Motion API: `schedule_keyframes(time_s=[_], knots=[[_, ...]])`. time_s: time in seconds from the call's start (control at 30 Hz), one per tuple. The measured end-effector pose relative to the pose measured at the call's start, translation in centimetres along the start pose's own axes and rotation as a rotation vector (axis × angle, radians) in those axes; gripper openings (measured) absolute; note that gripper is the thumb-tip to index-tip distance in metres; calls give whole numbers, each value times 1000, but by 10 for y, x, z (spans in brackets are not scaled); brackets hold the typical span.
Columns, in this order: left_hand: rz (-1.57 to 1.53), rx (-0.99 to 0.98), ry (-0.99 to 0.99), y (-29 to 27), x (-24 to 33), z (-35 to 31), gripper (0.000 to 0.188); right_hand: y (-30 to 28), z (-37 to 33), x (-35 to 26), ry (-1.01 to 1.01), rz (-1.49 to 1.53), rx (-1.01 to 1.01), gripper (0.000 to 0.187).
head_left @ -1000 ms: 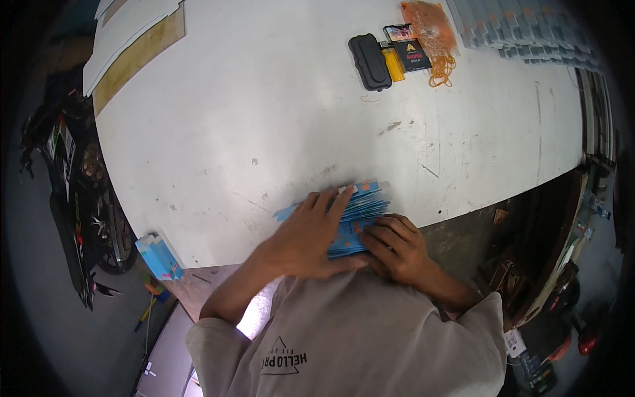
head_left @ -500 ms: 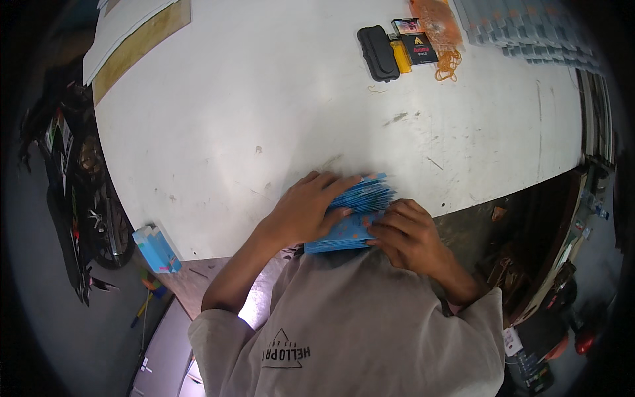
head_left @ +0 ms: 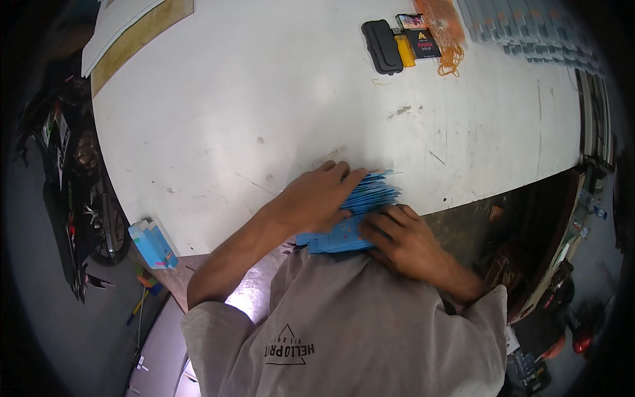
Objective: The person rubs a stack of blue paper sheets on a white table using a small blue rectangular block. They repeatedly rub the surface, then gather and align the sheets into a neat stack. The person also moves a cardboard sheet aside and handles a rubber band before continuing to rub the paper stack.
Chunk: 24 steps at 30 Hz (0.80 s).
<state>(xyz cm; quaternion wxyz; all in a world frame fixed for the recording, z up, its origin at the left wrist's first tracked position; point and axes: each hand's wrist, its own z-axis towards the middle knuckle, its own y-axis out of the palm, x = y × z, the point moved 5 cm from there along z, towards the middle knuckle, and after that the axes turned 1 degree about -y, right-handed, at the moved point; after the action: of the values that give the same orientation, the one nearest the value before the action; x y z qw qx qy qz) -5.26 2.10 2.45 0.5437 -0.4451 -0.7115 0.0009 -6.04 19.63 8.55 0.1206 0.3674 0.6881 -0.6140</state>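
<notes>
A stack of blue printed paper pieces (head_left: pixel 340 237) is at the table's near edge, close against my shirt. Its far part is fanned into many thin layers; a flatter piece with small orange marks faces up on the near side. My left hand (head_left: pixel 322 198) grips the stack from the left, fingers over its far side and thumb on the nearer side. On the right, my right hand (head_left: pixel 403 239) has bent fingers closed on the stack's near right edge. Its fingertips are partly hidden under the hand. Whether the pieces are flat cartons or cards I cannot tell.
On the white table (head_left: pixel 218 139), a blue box (head_left: pixel 153 243) stands at the near left corner. Farther off lie a black case (head_left: pixel 382 47), a yellow lighter (head_left: pixel 404 50), a black pack (head_left: pixel 424 42), orange rubber bands (head_left: pixel 451 61) and greyish bundles (head_left: pixel 529 26). A motorcycle (head_left: pixel 63 192) is beyond the left edge.
My left hand has shifted slightly right and away from me along the fanned layers. My right hand has moved slightly left over the stack. The view has tilted a little.
</notes>
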Motion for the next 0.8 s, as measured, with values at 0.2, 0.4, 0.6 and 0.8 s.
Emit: schedule_keyframes(time_s=[0.2,0.4,0.6,0.8], knots=[[76,-31,-31,5,9,10,79,4,-9,-5,-12,-25,61,42],[29,79,-67,13,3,5,75,11,-16,-5,16,34,58,35],[20,215,-54,22,-3,-5,75,8,-14,-6,46,93,87,37],[-65,326,-92,18,-6,-11,72,14,-20,-7,-8,15,118,37]])
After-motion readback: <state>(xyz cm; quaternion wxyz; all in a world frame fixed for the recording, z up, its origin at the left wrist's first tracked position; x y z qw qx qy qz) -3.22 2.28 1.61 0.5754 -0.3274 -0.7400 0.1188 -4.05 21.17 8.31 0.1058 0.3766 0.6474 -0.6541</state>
